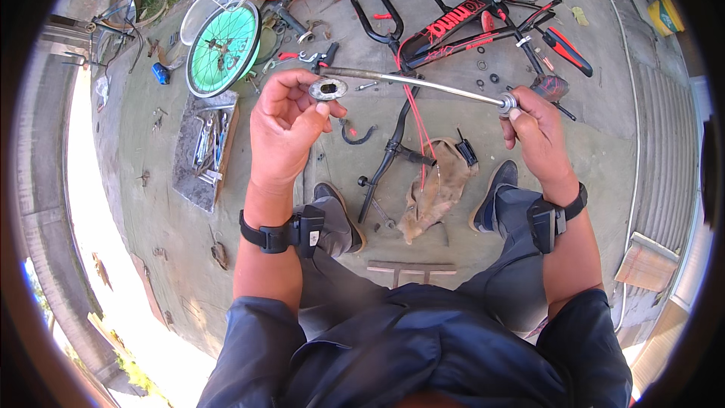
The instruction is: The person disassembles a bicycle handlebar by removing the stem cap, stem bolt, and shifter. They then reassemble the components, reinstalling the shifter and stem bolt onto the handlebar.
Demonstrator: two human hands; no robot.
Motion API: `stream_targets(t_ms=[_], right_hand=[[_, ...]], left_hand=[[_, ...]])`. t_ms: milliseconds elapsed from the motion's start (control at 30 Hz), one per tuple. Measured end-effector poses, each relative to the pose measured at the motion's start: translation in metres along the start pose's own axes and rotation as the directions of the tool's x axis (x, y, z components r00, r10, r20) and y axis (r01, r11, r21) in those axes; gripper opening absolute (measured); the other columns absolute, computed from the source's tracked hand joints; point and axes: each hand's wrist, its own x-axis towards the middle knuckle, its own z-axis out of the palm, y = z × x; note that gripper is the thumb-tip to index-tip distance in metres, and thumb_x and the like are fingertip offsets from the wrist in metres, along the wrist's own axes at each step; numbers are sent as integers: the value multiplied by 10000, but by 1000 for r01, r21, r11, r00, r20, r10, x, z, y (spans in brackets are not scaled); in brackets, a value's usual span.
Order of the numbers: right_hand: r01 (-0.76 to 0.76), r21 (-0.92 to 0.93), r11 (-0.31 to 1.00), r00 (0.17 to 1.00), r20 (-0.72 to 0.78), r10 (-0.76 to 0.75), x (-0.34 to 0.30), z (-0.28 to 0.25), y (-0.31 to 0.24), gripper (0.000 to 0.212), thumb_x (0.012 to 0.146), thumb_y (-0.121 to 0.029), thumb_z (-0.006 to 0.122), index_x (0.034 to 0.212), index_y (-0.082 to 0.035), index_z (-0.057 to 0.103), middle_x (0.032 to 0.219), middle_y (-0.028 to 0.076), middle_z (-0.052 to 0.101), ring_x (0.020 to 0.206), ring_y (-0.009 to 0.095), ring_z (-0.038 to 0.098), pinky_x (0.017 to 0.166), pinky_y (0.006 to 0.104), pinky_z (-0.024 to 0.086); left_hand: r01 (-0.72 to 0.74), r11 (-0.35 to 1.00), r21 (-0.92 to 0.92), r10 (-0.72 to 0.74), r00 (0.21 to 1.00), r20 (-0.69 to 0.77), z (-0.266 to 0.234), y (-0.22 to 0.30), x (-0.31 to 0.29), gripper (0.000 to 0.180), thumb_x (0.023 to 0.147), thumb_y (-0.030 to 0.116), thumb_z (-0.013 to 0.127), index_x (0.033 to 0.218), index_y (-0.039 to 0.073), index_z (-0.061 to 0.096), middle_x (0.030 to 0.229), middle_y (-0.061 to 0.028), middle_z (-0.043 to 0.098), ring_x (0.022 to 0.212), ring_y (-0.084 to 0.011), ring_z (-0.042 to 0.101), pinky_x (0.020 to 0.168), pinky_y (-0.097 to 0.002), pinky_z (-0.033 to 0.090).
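Observation:
My left hand (285, 125) pinches a small oval metal piece (337, 93) with a dark slot in its middle between thumb and fingers. A long thin metal rod (430, 85) spans the gap between my hands, dull and dark toward its left end and shiny along the rest. Its left end lies by my left fingertips; whether they touch it I cannot tell. My right hand (540, 132) grips the rod's right end, where a round metal cap (507, 103) sits. Below the rod, a black handlebar (393, 149) with red cables (420, 125) lies on the ground.
Ahead lie a black and red bicycle frame (453, 26), a black fork (368, 28) and a green-disc wheel (220, 57). A tray (187, 177) of wrenches is to the left. Between my shoes (495, 189) rest a brown cloth (438, 189) and a small wooden piece (411, 266).

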Motion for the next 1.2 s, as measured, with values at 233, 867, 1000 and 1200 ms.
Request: stream_targets(t_ms=[233,867,1000,1200], right_hand=[[45,-110,993,999,2,-45,-1,-6,3,187,921,-179,463,870,-30,564,698,11,506,587,80,474,539,259,392],[208,-300,931,978,92,-189,5,-5,10,142,924,-133,474,887,-19,551,702,9,501,591,76,477,545,259,396],[223,-283,933,974,99,-203,5,-3,11,131,912,-121,481,874,-14,546,702,7,499,580,74,472,542,259,397],[203,-252,946,979,86,-188,4,1,11,125,908,-118,483,859,-16,536,700,2,491,562,72,463,536,259,391]], left_hand=[[2,999,38,0,999,-54,-18,6,-3,320,853,-53,627,1163,-23,555,1007,-97,669,868,-172,706,633,-228,524],[28,974,227,-28,1000,-7,-19,7,-8,339,854,-92,611,1181,-31,544,1068,-98,664,927,-179,689,805,-285,541],[21,966,257,-24,1000,6,-19,5,-9,347,847,-114,604,1179,-32,546,1052,-96,661,923,-175,687,809,-286,540],[39,963,266,-41,999,3,-17,5,-9,342,815,-122,618,1145,-42,574,1016,-66,634,881,-136,669,791,-266,543]])
